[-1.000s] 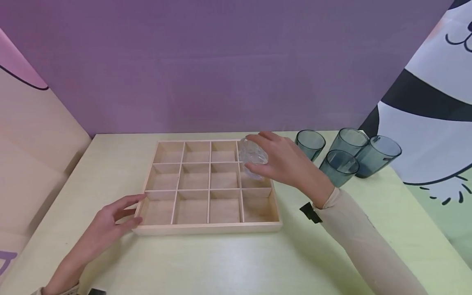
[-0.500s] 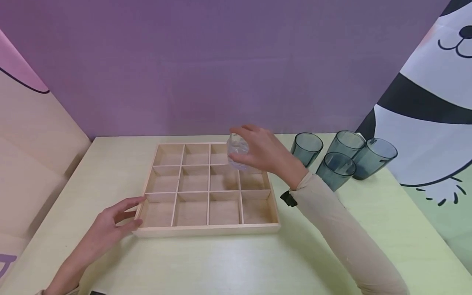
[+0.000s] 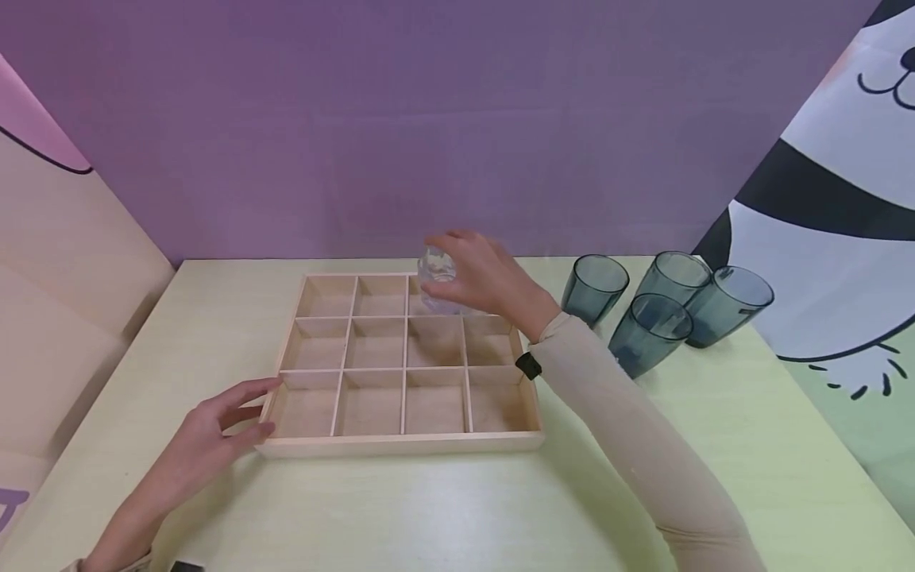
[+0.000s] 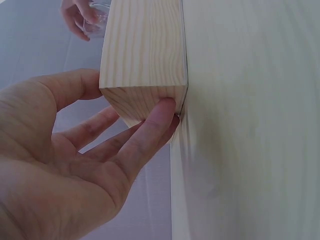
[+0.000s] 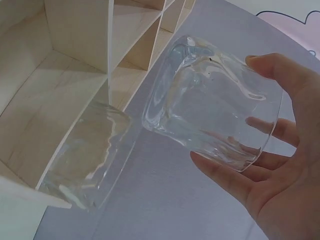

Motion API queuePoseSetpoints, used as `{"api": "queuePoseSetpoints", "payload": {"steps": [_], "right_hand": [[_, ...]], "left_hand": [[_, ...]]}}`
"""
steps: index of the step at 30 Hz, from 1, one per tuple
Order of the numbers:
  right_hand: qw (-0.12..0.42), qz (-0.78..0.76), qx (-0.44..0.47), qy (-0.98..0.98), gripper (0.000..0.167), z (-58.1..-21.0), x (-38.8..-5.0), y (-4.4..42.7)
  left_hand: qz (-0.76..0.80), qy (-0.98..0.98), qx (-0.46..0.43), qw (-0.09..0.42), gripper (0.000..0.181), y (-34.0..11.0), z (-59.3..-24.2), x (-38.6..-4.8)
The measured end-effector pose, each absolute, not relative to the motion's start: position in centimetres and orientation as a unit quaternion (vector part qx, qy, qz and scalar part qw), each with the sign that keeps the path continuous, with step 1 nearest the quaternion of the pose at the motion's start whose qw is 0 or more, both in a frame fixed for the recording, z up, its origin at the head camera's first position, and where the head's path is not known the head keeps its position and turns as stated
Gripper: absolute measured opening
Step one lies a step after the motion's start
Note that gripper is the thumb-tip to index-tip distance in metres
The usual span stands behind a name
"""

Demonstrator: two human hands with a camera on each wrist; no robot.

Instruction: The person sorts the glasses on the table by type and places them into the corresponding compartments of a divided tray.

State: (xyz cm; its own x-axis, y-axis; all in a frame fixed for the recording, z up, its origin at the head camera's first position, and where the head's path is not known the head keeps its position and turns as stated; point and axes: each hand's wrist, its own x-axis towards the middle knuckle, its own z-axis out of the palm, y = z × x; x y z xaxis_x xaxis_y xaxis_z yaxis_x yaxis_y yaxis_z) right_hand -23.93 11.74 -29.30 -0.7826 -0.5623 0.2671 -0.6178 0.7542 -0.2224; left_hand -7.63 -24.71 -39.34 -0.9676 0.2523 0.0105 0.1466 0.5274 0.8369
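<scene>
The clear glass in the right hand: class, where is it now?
In the head view, the right hand holds the clear glass at the back of the wooden box, right of its middle and left of the four blue-grey glasses.

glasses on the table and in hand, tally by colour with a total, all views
Blue-grey glass tumblers: 4
Clear glasses: 2 (one in the right hand, one more showing in the right wrist view)
Total: 6
</scene>
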Motion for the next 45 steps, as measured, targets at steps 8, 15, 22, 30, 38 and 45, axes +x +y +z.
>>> {"api": "queuePoseSetpoints", "payload": {"steps": [8,15,22,30,38,45], "right_hand": [[0.083,0.164,0.307,-0.934,0.058,-30.0,-25.3,11.1],[0.068,0.18,0.305,-0.933,0.06,-31.1,-26.2,10.5],[0.066,0.171,0.314,-0.932,0.055,-32.2,-26.3,10.1],[0.057,0.163,0.309,-0.935,0.058,-32.7,-26.6,9.8],[0.03,0.155,0.298,-0.941,0.058,-32.9,-27.0,9.7],[-0.011,0.134,0.297,-0.945,0.052,-33.2,-27.4,9.5]], "left_hand": [[0.469,0.874,0.112,0.059,0.055,-24.7,-39.5,-7.7],[0.464,0.877,0.11,0.062,0.055,-24.6,-39.3,-7.5],[0.47,0.874,0.105,0.066,0.055,-24.8,-39.2,-7.6],[0.478,0.869,0.113,0.064,0.055,-24.8,-39.2,-7.6],[0.473,0.872,0.107,0.068,0.054,-24.7,-39.5,-7.6],[0.468,0.875,0.104,0.069,0.055,-24.7,-39.3,-7.5]]}}
